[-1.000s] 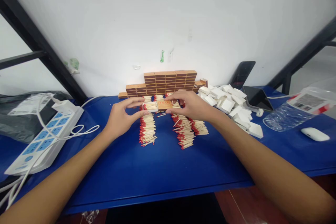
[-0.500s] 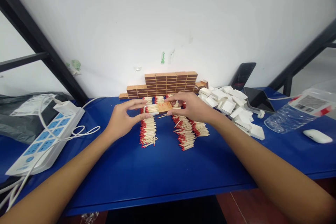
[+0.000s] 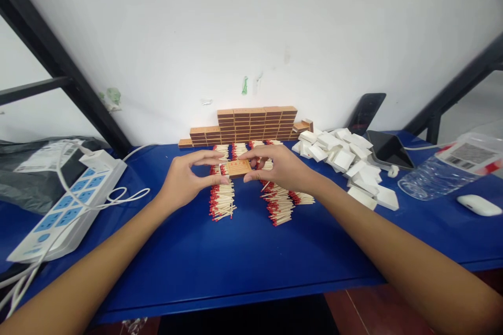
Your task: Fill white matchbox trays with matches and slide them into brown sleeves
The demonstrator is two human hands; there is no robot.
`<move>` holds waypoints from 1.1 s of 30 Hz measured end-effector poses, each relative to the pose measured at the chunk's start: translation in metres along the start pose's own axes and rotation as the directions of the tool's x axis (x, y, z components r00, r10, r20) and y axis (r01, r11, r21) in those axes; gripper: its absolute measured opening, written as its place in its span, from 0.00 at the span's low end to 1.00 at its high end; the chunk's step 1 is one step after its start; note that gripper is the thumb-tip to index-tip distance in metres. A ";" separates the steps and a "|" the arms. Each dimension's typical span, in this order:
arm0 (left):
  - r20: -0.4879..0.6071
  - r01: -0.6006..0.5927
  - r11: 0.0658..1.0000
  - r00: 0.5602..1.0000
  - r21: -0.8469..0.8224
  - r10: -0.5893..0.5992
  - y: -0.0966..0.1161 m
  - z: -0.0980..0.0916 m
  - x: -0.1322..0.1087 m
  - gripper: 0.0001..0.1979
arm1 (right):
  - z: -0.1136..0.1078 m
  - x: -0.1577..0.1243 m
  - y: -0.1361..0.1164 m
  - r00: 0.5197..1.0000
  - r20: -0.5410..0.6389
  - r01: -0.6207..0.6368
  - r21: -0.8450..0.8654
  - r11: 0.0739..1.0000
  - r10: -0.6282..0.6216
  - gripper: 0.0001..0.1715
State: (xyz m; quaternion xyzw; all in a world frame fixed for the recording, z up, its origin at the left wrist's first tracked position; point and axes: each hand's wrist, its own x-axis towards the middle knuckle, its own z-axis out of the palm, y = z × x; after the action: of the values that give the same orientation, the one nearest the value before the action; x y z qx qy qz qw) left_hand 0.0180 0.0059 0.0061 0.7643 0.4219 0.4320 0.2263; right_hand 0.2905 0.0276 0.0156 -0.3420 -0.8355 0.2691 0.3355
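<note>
Between my two hands is a small orange-brown matchbox (image 3: 239, 168), held over the blue table (image 3: 236, 256). My left hand (image 3: 188, 174) pinches its left end, where a little of the white inner tray and some red match heads still show. My right hand (image 3: 275, 167) grips the sleeve at its right end, thumb below and fingers above. Loose red-headed matches (image 3: 222, 201) lie in a pile under the left fingers. Another heap of matches (image 3: 280, 207) spreads below my right hand, and more small bundles lie behind the box.
Stacked matchboxes (image 3: 257, 128) form a low wall at the back. White inner trays (image 3: 341, 154) are heaped to the right, near a phone (image 3: 365, 112) on a stand, a plastic bag (image 3: 440, 167) and a white earbud case (image 3: 479, 204). A power strip (image 3: 70, 209) with cables lies left.
The sleeve has slid left over the match-filled tray, so the box is now almost shut. My right hand has moved left, closer to my left hand.
</note>
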 end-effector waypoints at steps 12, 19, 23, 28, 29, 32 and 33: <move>0.131 -0.092 0.994 0.986 -0.058 0.099 -0.004 0.001 -0.002 0.46 | 0.012 -0.003 -0.006 0.982 0.120 0.141 0.062 0.988 -0.148 0.27; 0.136 -0.118 0.993 0.983 -0.029 0.121 -0.003 -0.001 -0.002 0.44 | 0.013 -0.004 -0.006 0.975 0.111 0.183 0.069 0.981 -0.190 0.26; 0.086 -0.127 0.990 0.989 0.057 0.122 -0.001 -0.002 -0.002 0.30 | 0.011 -0.002 -0.002 0.992 0.011 0.127 -0.011 0.992 -0.126 0.27; 0.104 -0.163 0.974 0.984 0.157 0.148 0.000 -0.003 0.000 0.22 | 0.016 -0.002 0.002 0.990 -0.047 0.122 -0.145 0.982 -0.130 0.29; 0.107 -0.161 0.973 0.984 0.163 0.145 -0.003 -0.007 0.003 0.22 | 0.017 -0.003 0.003 0.988 -0.061 0.129 -0.184 0.974 -0.143 0.31; 0.061 -0.098 0.970 0.994 0.222 0.087 -0.022 -0.031 0.014 0.24 | 0.015 -0.003 0.007 0.976 -0.131 0.130 -0.304 0.944 -0.176 0.32; 0.006 -0.025 0.965 1.000 0.262 0.025 -0.032 -0.043 0.018 0.25 | 0.013 -0.002 0.009 0.969 -0.158 0.126 -0.344 0.930 -0.189 0.30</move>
State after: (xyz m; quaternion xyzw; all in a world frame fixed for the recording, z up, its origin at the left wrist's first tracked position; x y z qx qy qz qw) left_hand -0.0284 0.0377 0.0146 0.7933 0.4653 0.3743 0.1186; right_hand 0.2856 0.0282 0.0007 -0.3491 -0.8581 0.0632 0.3712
